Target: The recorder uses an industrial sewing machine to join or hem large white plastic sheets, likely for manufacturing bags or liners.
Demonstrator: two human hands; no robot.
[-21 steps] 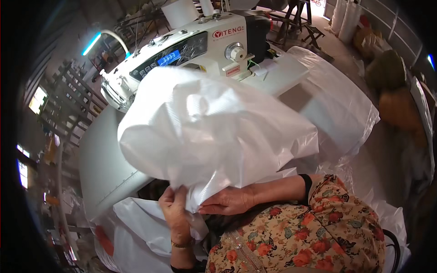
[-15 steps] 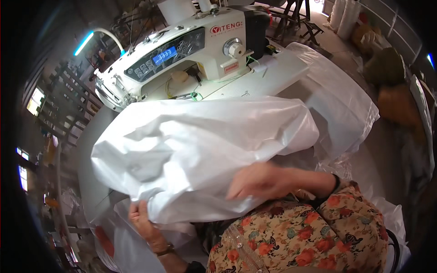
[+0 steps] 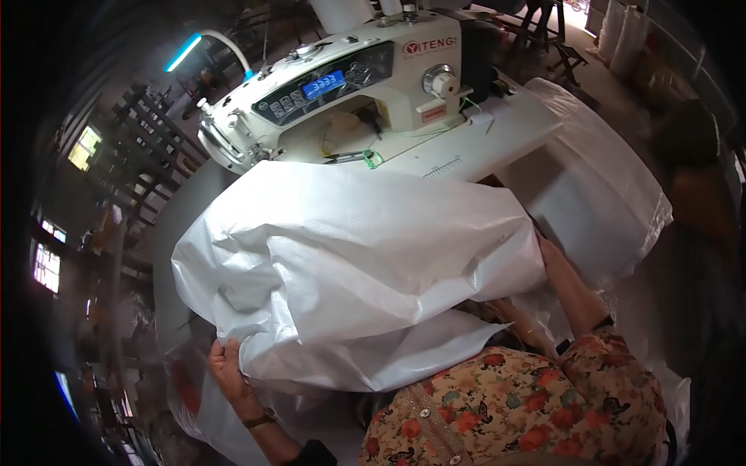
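Note:
A large, crumpled piece of white woven plastic fabric (image 3: 365, 248) spreads over the near side of the table, its far edge close to the needle end of the sewing machine (image 3: 412, 97). My left hand (image 3: 227, 369) pinches the fabric's lower left edge between thumb and fingers. At the opposite side, my right hand (image 3: 552, 260) reaches up against the fabric's right edge. Its fingers pass behind the cloth and are hidden, so their grip does not show. A loose corner of fabric points right, near my floral garment (image 3: 505, 396).
Small scissors-like snips (image 3: 350, 157) and a green ring-shaped item (image 3: 374, 159) lie on the machine bed. A lit lamp (image 3: 184, 52) stands at the machine's left. More translucent white sheeting (image 3: 614, 194) hangs over the table's right side. Another strip of skin (image 3: 528, 330) shows below the right forearm.
My right hand has moved from the fabric's lower front up and right to its right edge. The fabric lies more spread out. My left hand keeps its hold; the whole view has shifted slightly.

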